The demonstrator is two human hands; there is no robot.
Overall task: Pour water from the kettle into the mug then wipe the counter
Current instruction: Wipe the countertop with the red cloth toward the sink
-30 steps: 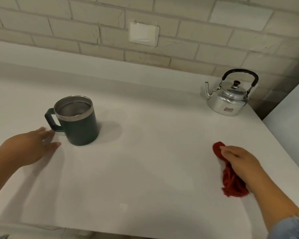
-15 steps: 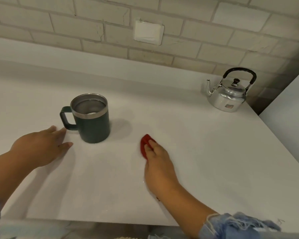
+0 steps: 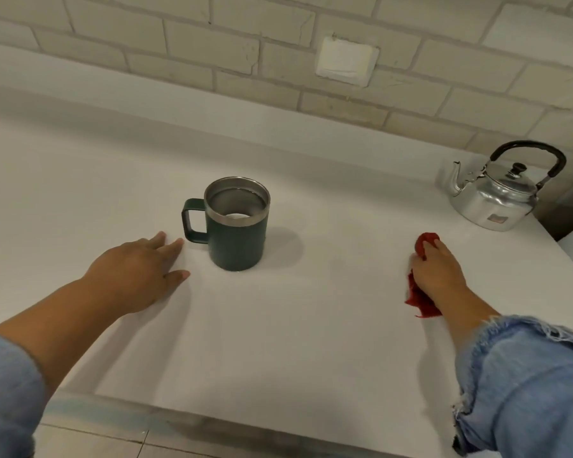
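A dark green mug (image 3: 237, 236) with a steel rim stands upright on the white counter (image 3: 311, 342), its handle pointing left. Water shows inside it. My left hand (image 3: 136, 276) lies flat on the counter just left of the mug's handle, fingers spread, holding nothing. A silver kettle (image 3: 497, 196) with a black handle sits at the back right corner, spout to the left. My right hand (image 3: 439, 272) presses a red cloth (image 3: 417, 299) onto the counter at the right, in front of the kettle. Most of the cloth is hidden under the hand.
A brick wall (image 3: 212, 51) with a white wall plate (image 3: 346, 61) runs behind the counter. The counter's front edge (image 3: 179, 414) is close to me. Its right edge runs just right of the kettle, with a dark gap beyond it.
My right hand swept the red cloth from the right to the middle beside the mug, then back to the right. The left hand stays by the mug's handle.
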